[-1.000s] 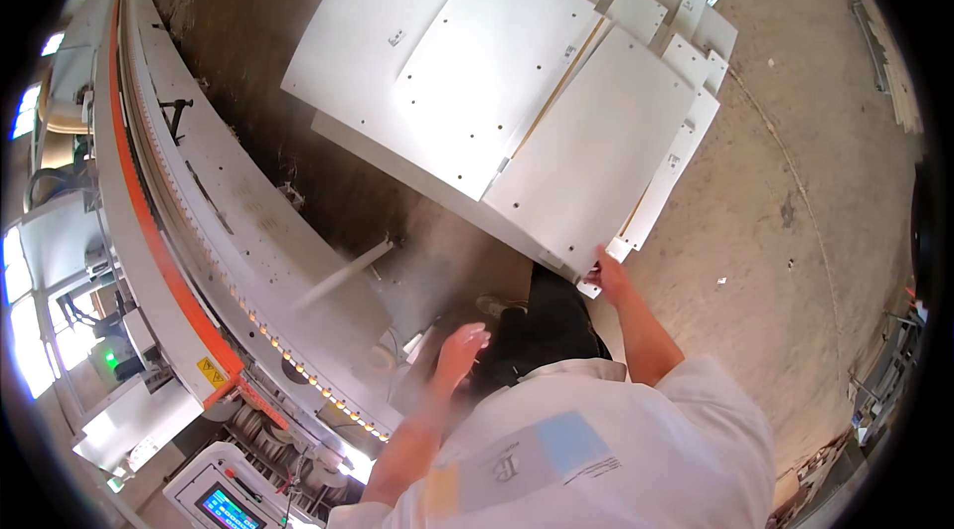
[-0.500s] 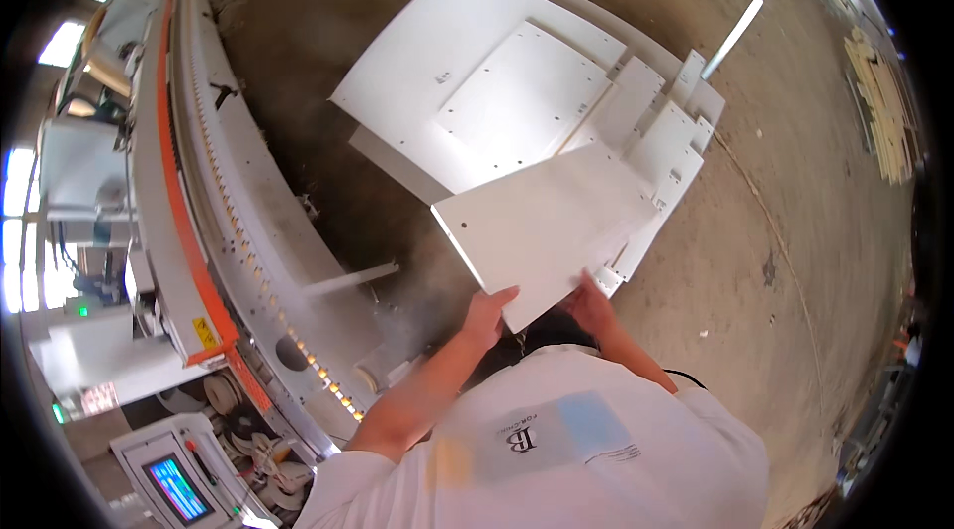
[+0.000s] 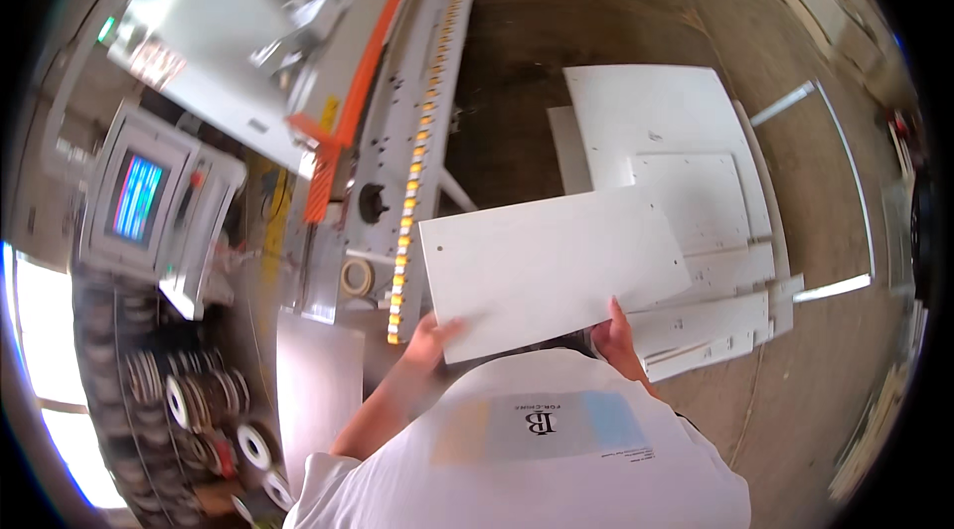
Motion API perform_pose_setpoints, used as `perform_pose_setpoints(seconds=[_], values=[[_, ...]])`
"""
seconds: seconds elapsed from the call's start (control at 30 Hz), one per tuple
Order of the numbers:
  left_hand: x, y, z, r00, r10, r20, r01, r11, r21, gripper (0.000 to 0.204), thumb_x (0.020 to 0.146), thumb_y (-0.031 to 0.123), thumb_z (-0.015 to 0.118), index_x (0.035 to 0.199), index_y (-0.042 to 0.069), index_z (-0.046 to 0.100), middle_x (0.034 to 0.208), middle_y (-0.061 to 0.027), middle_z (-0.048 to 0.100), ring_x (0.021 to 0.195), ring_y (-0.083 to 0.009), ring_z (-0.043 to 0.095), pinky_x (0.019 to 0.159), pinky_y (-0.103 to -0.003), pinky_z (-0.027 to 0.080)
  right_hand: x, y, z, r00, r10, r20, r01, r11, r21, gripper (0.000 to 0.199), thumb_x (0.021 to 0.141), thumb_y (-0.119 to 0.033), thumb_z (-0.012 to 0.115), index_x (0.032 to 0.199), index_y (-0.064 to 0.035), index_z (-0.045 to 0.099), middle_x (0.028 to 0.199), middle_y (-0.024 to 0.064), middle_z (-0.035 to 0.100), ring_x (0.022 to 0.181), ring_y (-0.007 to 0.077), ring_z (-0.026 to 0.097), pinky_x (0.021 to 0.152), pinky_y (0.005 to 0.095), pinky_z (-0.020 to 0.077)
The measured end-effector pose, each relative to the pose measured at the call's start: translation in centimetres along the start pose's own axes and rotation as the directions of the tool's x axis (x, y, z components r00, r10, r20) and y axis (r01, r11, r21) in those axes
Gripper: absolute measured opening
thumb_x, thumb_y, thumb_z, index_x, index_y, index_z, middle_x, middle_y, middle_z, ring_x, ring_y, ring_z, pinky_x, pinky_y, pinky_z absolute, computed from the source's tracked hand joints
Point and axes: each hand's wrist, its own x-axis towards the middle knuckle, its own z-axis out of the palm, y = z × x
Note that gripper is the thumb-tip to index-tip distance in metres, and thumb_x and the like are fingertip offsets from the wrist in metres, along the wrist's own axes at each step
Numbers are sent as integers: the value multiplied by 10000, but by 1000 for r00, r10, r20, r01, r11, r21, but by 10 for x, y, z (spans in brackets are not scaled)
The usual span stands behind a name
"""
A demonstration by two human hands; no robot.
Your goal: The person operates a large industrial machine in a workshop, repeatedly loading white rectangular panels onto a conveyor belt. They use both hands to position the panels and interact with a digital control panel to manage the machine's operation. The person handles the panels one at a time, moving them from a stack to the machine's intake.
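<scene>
A white rectangular board (image 3: 547,266) with small drilled holes near its ends lies across both my hands, in front of my chest. My left hand (image 3: 427,340) grips its near left corner, thumb on top and fingers beneath. The near edge, towards its right end, is held by my right hand (image 3: 614,332), thumb up and the other fingers partly hidden. Behind and to the right, a stack of white boards (image 3: 646,112) of several sizes is partly covered by the held board's right end.
On the left runs a long machine with an orange rail (image 3: 373,72) and a row of yellow rollers (image 3: 422,137). A control box with a lit screen (image 3: 139,196) stands beside it. Rolls of banding (image 3: 189,400) sit at lower left. A metal frame (image 3: 835,288) borders the stack.
My view has turned left, so the machine and control box sit nearer the middle. The board has swung left, away from the stack towards the rollers, still in both hands.
</scene>
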Motion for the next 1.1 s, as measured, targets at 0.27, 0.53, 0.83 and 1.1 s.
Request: perform_pose_setpoints(seconds=[0.27,0.53,0.83,1.1], values=[[-117,-68,-93,859,194,-475,228,685,692,953,843,287,834,1589,58,287,1105,-101,653,930,-194,632,823,-338,530,71,79,91,929,300,217,-208,907,-365,476,1051,-288,587,1381,46,506,1334,110,598,1253,246,561,1078,412,446],[-200,-158,-105,768,254,-587,340,616,711,1116,740,293,877,1628,85,233,891,-105,651,724,-210,635,672,-352,524,97,182,168,777,623,90,-388,587,-711,424,961,-289,732,1286,-50,601,1243,83,663,1131,225,651,961,409,534],[-196,-162,-127,570,124,-812,216,931,294,951,863,87,788,1631,100,228,683,-29,599,615,-100,574,584,-278,486,126,252,260,654,756,4,238,-201,-950,377,971,-386,689,1090,-30,712,997,85,766,842,153,719,737,301,571],[-160,-153,-157,534,241,-811,132,923,361,991,843,87,807,1633,101,208,724,-9,589,630,-100,542,599,-275,484,107,268,262,689,722,67,-221,297,-929,504,1019,-271,645,1424,2,520,1349,83,627,1241,165,588,999,351,501]])
